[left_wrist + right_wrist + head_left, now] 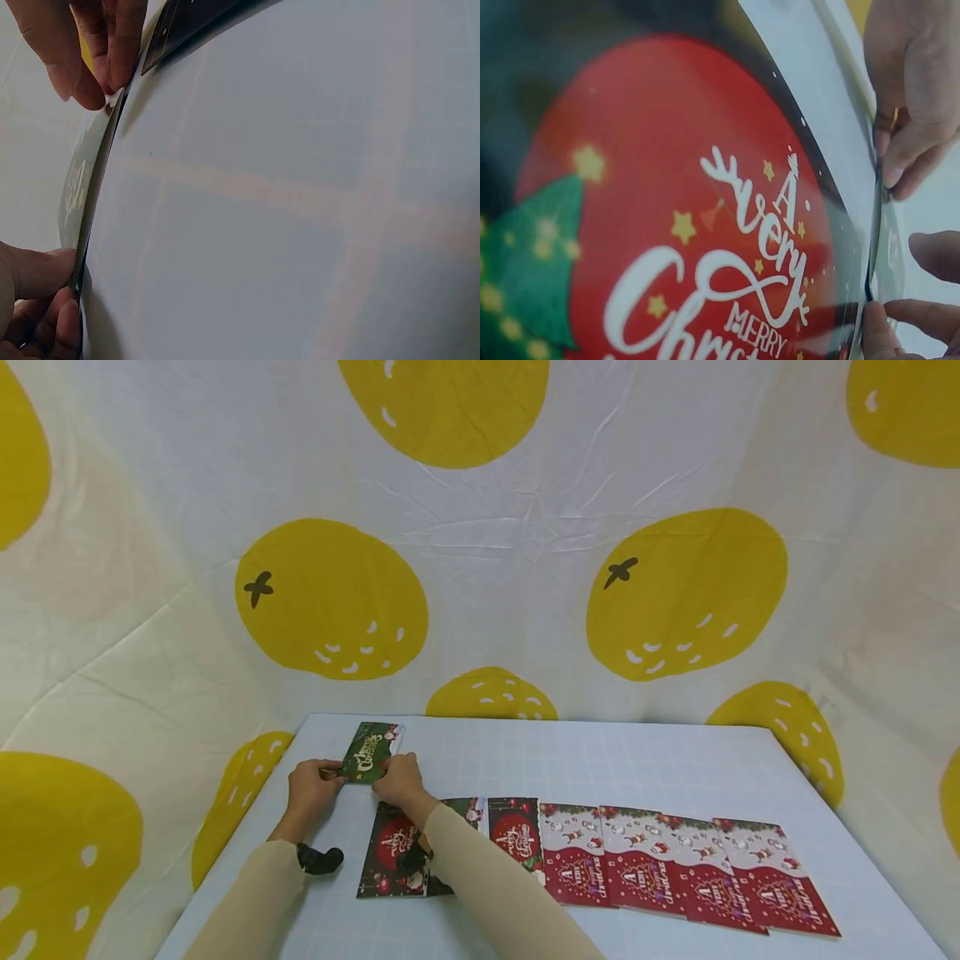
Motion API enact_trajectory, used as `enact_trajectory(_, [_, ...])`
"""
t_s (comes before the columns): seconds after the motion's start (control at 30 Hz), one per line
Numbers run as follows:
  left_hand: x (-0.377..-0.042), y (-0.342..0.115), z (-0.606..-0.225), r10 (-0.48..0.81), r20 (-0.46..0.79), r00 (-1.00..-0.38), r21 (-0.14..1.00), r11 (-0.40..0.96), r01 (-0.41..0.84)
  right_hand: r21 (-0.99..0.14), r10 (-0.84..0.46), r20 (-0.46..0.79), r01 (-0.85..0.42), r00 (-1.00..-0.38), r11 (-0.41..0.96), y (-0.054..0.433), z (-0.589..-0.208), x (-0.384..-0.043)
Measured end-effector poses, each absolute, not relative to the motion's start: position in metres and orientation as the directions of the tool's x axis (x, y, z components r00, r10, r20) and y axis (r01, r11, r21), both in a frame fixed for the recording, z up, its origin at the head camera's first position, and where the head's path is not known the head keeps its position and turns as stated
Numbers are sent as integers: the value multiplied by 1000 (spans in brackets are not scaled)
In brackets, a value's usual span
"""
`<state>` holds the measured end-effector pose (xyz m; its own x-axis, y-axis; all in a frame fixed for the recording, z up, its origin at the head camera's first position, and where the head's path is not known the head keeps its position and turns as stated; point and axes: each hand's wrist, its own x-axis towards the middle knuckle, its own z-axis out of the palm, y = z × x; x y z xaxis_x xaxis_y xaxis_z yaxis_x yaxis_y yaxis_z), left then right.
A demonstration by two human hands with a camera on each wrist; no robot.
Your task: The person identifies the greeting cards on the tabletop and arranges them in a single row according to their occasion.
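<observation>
Near the far left of the table, a green Christmas card [371, 747] with gold lettering is held by both hands. My left hand [313, 787] pinches its near left corner between thumb and fingers; in the left wrist view the left hand [34, 292] is at the lower left. At the near right corner, my right hand [399, 779] grips the card's edge; the right wrist view has the right hand [922, 315] at the lower right. There the green card [889, 251] appears nearly edge-on. Below my right wrist lies a dark card with a red circle [390, 852].
A row of cards spans the table [585, 756]: a green one [474, 810] partly hidden by my right sleeve, another dark card with a red circle [516, 839], then several overlapping red-and-white cards [573, 856] toward the right. Fruit-printed cloth [502, 610] surrounds the table's back and sides.
</observation>
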<state>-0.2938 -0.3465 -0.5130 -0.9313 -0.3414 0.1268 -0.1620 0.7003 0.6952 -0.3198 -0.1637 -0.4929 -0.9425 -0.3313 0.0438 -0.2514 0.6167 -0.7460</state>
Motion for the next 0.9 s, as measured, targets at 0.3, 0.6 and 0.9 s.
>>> enact_trajectory(0.3, [-294,-345,-513,-345,103,-933,689,701,-183,-729,-310,-1,-211,-951,652,-168,-495,-321])
enact_trajectory(0.6, [-295,-345,-516,-347,112,-931,689,703,-179,-742,-304,-17,-192,-952,643,-166,-490,-317])
enact_trajectory(0.9, [-291,-343,-514,-341,116,-933,687,706,-172,-737,-290,-43,-165,-956,655,-166,-490,-315])
